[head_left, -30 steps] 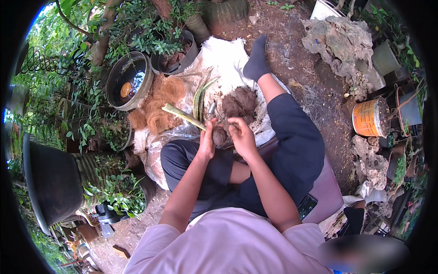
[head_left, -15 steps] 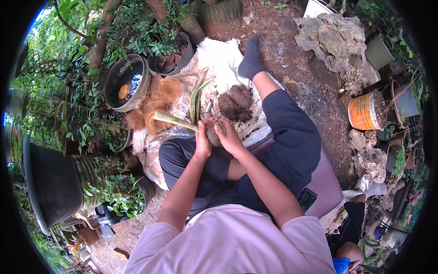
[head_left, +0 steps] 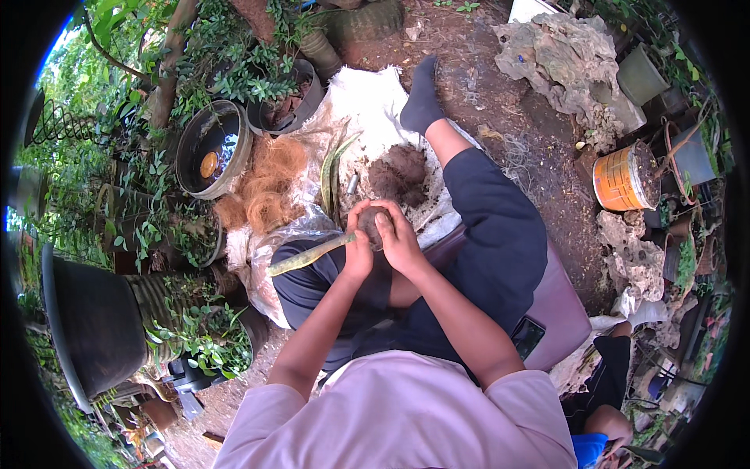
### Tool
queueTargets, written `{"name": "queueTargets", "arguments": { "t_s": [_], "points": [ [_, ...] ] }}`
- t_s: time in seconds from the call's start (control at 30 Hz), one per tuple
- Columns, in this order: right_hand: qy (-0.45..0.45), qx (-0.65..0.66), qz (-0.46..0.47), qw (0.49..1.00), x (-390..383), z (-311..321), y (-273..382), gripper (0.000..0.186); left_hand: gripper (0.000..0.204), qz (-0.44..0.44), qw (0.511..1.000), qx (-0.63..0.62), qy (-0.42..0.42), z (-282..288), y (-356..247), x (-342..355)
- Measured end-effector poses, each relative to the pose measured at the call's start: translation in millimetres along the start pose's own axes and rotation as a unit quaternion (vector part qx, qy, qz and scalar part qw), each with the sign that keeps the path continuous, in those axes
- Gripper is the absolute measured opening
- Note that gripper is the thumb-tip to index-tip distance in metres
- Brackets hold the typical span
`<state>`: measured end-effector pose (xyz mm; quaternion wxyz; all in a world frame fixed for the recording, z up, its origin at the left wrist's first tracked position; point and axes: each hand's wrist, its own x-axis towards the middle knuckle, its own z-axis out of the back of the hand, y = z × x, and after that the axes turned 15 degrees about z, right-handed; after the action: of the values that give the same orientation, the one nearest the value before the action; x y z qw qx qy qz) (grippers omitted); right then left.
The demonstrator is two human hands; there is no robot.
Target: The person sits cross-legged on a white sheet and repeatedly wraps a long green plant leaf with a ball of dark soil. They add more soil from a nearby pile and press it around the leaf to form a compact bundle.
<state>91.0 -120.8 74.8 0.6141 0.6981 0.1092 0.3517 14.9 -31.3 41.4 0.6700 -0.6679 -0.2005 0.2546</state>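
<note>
Leaf (head_left: 311, 255) swung over knee (head_left: 297, 288), left hand (head_left: 359, 252), right hand (head_left: 401, 244) cupping brown ball (head_left: 370, 223); soil mound (head_left: 400, 170) (on white sack (head_left: 369, 102)) beyond

Soil mound (head_left: 402, 172) as obstacle beyond hands (head_left: 400, 242)

The sheet (head_left: 371, 94) is mostly white, smudged brown around the soil heap (head_left: 398, 172), itself a deep brown toward the right edge. Just off the near edge I see a soil ball (head_left: 376, 231) in greyish brown and a held leaf (head_left: 308, 256) in yellowish green. The curved leaves (head_left: 326, 176) lying on the sheet are darker green, bordered in pale yellow. Along the left edge the fibre (head_left: 275, 168) glows rusty orange; the small cylinder (head_left: 352, 184) is silvery grey, the shirt (head_left: 391, 414) pale pink, the trousers (head_left: 500, 227) navy.
</note>
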Motion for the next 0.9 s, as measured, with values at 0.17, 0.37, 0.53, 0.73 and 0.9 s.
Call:
{"name": "queueTargets", "arguments": {
  "t_s": [0.17, 0.37, 0.53, 0.73, 0.9],
  "points": [
    [-0.049, 0.069, 0.043, 0.995, 5, 3, 8, 0.026, 0.083, 0.001, 0.999, -0.026, 0.027, -12, -29, -5],
    [-0.117, 0.166, 0.02, 0.979, 2, 15, 20, 0.038, 0.072, -0.007, 1.0, 0.0, 0.025, -26, -55, -2],
    [-0.147, 0.404, -0.05, 0.901, 6, 18, 21, 0.07, 0.074, -0.079, 0.994, 0.08, -0.007, -38, -69, 4],
    [-0.14, 0.398, -0.148, 0.895, 8, 21, 22, 0.059, 0.061, -0.104, 0.986, 0.13, -0.015, -40, -85, 12],
    [-0.115, 0.344, -0.154, 0.919, 18, 36, 34, 0.057, 0.065, -0.112, 0.927, 0.354, 0.052, 12, -93, 10]
  ]
}}
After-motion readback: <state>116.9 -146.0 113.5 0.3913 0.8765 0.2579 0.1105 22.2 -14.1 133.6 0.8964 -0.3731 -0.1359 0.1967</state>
